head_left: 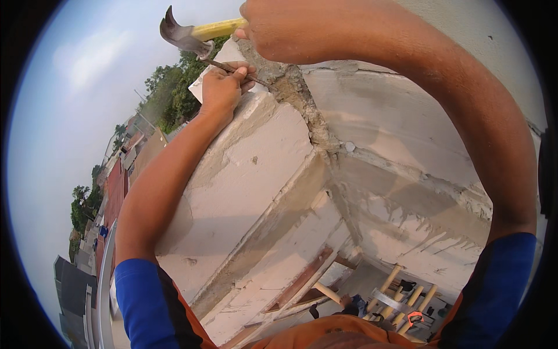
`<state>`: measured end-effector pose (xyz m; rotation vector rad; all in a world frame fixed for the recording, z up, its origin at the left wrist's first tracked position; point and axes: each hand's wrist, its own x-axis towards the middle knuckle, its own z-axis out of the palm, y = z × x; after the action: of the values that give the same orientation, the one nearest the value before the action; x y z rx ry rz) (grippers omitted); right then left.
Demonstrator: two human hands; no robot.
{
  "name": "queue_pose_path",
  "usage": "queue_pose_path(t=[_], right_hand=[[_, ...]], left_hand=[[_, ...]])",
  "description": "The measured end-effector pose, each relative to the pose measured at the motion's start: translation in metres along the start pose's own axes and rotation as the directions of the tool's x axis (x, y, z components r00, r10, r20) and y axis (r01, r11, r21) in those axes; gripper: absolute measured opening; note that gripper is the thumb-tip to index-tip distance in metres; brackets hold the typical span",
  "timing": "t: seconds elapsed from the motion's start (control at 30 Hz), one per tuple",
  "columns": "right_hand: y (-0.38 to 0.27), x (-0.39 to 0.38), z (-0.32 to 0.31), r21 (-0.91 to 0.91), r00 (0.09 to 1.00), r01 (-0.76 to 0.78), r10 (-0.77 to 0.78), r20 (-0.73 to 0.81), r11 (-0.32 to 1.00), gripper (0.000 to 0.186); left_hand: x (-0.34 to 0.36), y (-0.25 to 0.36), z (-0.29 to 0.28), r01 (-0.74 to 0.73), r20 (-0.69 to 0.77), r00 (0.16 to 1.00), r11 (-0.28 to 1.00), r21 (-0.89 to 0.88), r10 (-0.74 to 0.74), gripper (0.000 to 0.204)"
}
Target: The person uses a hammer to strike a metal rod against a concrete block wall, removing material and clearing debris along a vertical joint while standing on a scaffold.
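Note:
My right hand is closed round the yellow handle of a claw hammer. The hammer's dark metal head is at the outer end of a thin metal rod, like a slim chisel. Pinched in my left hand, that rod slants down to the right. Its tip reaches the rough mortar joint between two pale block walls. A white block corner sits just beyond my left hand.
Below me a brown window frame is set in the left wall. Lower right are bamboo poles and a partly visible person. Trees and red roofing lie outside, far below on the left.

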<state>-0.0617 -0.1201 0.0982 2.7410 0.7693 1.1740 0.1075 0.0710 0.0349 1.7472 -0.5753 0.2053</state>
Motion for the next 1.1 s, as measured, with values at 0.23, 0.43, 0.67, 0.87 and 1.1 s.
queue_pose_path(t=[0.23, 0.43, 0.67, 0.87, 1.1], right_hand=[[0.000, 0.012, -0.007, 0.000, 0.999, 0.034, -0.034, -0.025, 0.999, 0.018], [-0.003, 0.019, 0.003, -0.002, 1.000, 0.026, -0.026, 0.006, 1.000, 0.019], [-0.004, 0.018, -0.012, -0.020, 0.999, 0.047, -0.047, 0.013, 0.999, 0.020], [-0.011, 0.023, -0.010, -0.040, 0.999, 0.037, -0.037, 0.018, 0.999, 0.021], [-0.015, 0.026, -0.010, -0.034, 0.998, 0.061, -0.060, 0.012, 0.998, 0.021]], left_hand=[[-0.002, -0.001, 0.006, -0.076, 0.045, 0.996, 0.995, 0.071, 0.072, 0.015], [-0.003, -0.002, 0.004, -0.059, 0.049, 0.997, 0.993, 0.106, 0.054, 0.017], [0.002, -0.002, 0.008, -0.102, 0.084, 0.992, 0.989, 0.112, 0.092, 0.015], [0.004, -0.001, 0.007, -0.105, 0.072, 0.992, 0.993, 0.048, 0.102, 0.012], [-0.001, 0.000, 0.010, -0.107, 0.069, 0.993, 0.988, 0.112, 0.100, 0.017]])
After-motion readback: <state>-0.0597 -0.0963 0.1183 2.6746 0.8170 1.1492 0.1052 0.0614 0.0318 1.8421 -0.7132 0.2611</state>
